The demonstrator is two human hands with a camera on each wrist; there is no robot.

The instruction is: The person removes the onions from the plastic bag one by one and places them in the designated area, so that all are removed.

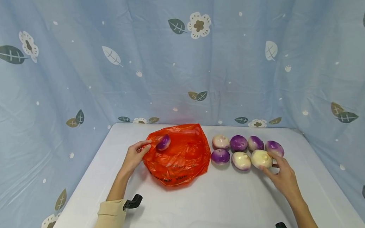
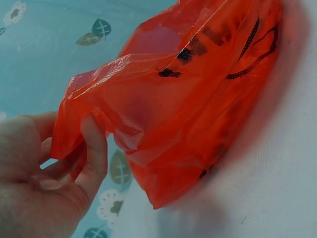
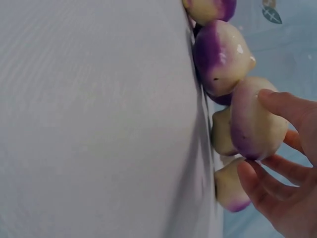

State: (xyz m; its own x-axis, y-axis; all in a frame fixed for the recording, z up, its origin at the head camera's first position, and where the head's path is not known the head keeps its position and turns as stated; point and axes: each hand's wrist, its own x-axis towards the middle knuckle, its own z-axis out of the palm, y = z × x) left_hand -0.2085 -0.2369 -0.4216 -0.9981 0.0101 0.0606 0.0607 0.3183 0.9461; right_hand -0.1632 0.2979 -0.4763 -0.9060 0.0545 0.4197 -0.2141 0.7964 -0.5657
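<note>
A red plastic bag (image 1: 185, 159) with dark lettering lies open-mouthed on the white table. Its left edge is pinched between the thumb and fingers of my left hand (image 1: 134, 157); the left wrist view shows the bag's film (image 2: 148, 109) pulled up there. Inside the bag sits one purple turnip (image 1: 163, 143). On the right, my right hand (image 1: 283, 175) grips a white-and-purple turnip (image 1: 261, 158) between thumb and fingers. In the right wrist view this held turnip (image 3: 255, 119) appears slightly off the table, overlapping its neighbours.
Several other turnips stand close together in two rows right of the bag, among them a purple one (image 1: 220, 157) nearest it and a pale one (image 1: 241, 160). The white table (image 1: 208, 211) meets a blue patterned curtain (image 1: 167, 76) at the back and sides.
</note>
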